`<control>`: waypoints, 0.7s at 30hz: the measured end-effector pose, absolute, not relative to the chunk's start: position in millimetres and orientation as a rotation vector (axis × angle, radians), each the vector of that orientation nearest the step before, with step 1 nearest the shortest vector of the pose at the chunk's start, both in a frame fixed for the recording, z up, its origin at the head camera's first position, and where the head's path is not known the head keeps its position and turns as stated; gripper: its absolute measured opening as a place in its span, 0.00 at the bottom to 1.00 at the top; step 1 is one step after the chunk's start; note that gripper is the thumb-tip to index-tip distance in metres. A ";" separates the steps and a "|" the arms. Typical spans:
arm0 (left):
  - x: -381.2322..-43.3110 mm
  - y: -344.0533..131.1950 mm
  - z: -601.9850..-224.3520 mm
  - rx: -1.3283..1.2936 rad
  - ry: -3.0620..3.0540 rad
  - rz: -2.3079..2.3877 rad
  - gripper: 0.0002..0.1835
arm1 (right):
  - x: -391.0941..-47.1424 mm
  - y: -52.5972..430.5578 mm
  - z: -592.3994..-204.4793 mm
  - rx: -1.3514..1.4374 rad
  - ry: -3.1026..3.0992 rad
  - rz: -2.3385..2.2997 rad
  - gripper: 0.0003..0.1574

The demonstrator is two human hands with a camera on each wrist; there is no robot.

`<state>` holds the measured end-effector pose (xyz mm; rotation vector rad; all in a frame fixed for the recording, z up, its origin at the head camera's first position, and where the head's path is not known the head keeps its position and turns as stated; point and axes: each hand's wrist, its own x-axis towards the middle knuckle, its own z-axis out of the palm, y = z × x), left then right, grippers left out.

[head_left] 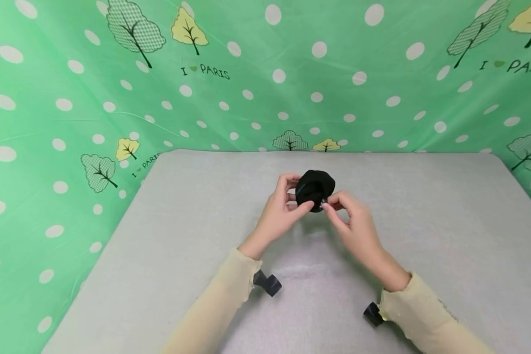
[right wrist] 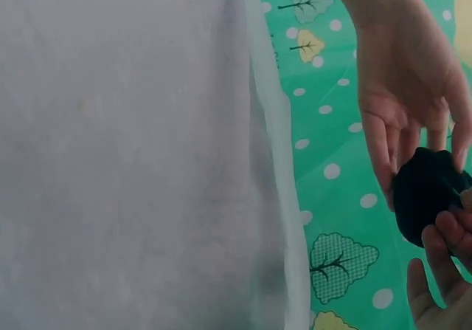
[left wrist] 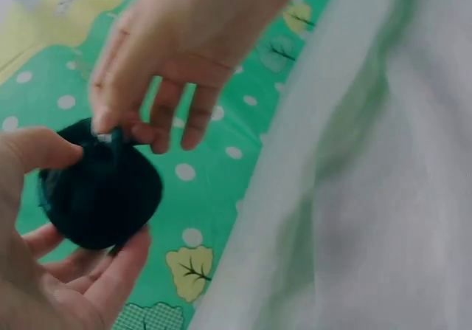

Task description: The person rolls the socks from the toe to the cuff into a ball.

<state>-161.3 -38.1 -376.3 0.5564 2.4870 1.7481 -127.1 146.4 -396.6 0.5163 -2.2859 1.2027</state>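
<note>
A small, round black pouch (head_left: 324,179) with a dark hollow opening is held up above the grey table. My left hand (head_left: 278,212) grips it from the left, thumb at the near rim and fingers round the far side. At the pouch's lower right edge, my right hand (head_left: 357,227) pinches a small silvery piece (head_left: 323,203), which looks like a zipper pull but is too small to be sure. In the left wrist view the pouch (left wrist: 103,197) shows its rounded dark side. The right wrist view has the pouch (right wrist: 422,197) between both hands.
The grey-covered table (head_left: 168,231) spreads beneath both hands. A green curtain (head_left: 248,113) with white dots and trees hangs behind and at the sides. Dark wrist-camera pieces (head_left: 272,285) stick out by the beige sleeves (head_left: 217,300).
</note>
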 end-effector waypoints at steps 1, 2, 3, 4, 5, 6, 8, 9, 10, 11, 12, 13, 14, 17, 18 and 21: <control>-161.1 -38.5 -375.6 0.540 2.446 1.772 0.31 | -127.6 147.2 -396.2 0.486 -2.283 1.224 0.04; -160.8 -38.8 -375.0 0.523 2.418 1.786 0.31 | -128.0 147.7 -395.9 0.464 -2.280 1.237 0.04; -160.7 -38.9 -374.4 0.514 2.411 1.786 0.32 | -128.3 148.2 -395.5 0.449 -2.282 1.243 0.04; -160.6 -38.9 -373.9 0.501 2.412 1.777 0.32 | -128.5 148.5 -395.3 0.437 -2.292 1.245 0.04; -160.5 -38.8 -373.5 0.485 2.414 1.766 0.33 | -128.6 148.8 -395.4 0.425 -2.306 1.237 0.05; -160.6 -38.7 -373.6 0.471 2.420 1.755 0.33 | -128.6 148.8 -395.4 0.415 -2.326 1.224 0.05; -160.6 -38.4 -373.9 0.454 2.431 1.742 0.33 | -128.1 148.7 -395.4 0.400 -2.373 1.191 0.06; -160.5 -38.3 -374.1 0.453 2.433 1.742 0.32 | -127.6 148.7 -395.3 0.399 -2.397 1.172 0.06; -160.5 -38.2 -374.6 0.454 2.437 1.744 0.31 | -127.1 148.6 -395.1 0.404 -2.421 1.148 0.06; -160.6 -38.1 -375.2 0.455 2.441 1.755 0.30 | -126.4 148.3 -394.5 0.415 -2.438 1.125 0.05; -160.9 -37.9 -376.0 0.458 2.447 1.767 0.30 | -125.7 148.1 -393.9 0.431 -2.452 1.107 0.04; -161.2 -37.8 -377.0 0.458 2.456 1.776 0.29 | -125.1 147.9 -393.4 0.454 -2.461 1.093 0.04; -161.6 -37.6 -377.8 0.453 2.472 1.779 0.29 | -124.6 147.8 -392.9 0.480 -2.467 1.076 0.03; -163.4 -37.4 -381.0 0.432 2.531 1.778 0.29 | -123.0 147.2 -391.9 0.551 -2.471 1.053 0.03; -163.9 -37.6 -382.1 0.418 2.565 1.762 0.29 | -122.5 147.2 -391.9 0.572 -2.471 1.049 0.04; -165.8 -38.5 -384.9 0.384 2.660 1.732 0.28 | -120.3 146.6 -391.4 0.624 -2.476 1.045 0.04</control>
